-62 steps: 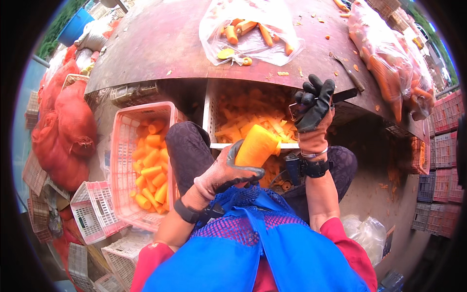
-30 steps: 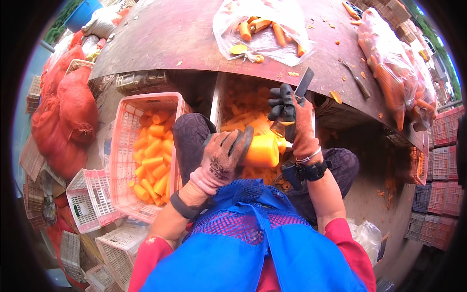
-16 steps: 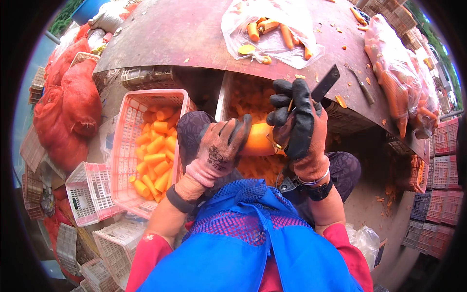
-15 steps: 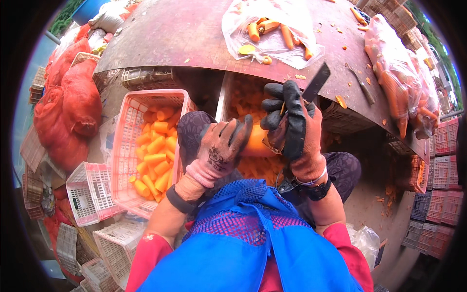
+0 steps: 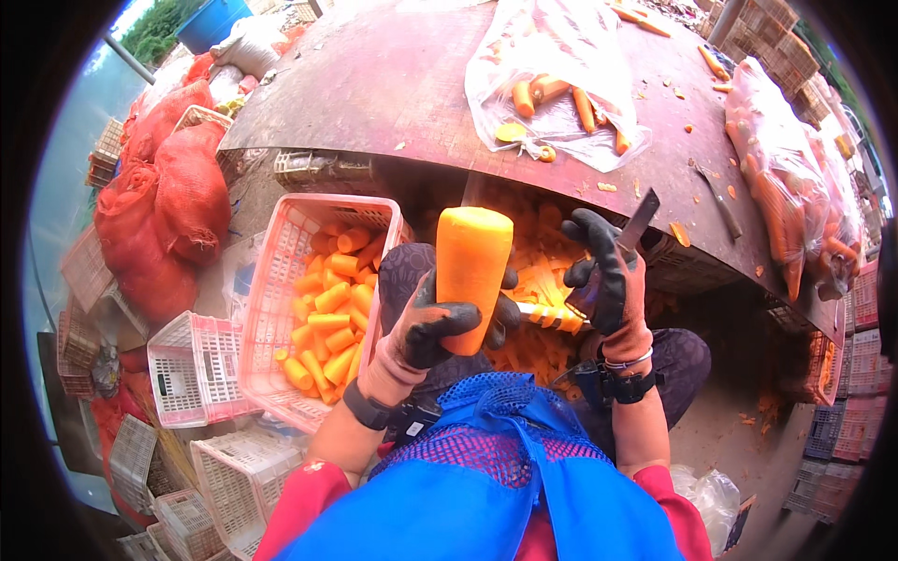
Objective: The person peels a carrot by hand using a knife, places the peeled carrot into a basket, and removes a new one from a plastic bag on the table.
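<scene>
Your camera rides on your head, the left of a side-by-side pair, and looks steeply down over your blue apron [image 5: 449,486], which sits closest and fills the bottom centre. The frame stands upright, its left being your left. Your forearms [image 5: 339,441] enter from the lower edge, putting your left hand [image 5: 416,329] and right hand [image 5: 613,280] near the middle. The fisheye sweeps wide, bowing the edge of the table [image 5: 393,103] ahead of you and reaching distant greenery [image 5: 164,30] at upper left and stacked crates [image 5: 856,369] along the right rim.
</scene>
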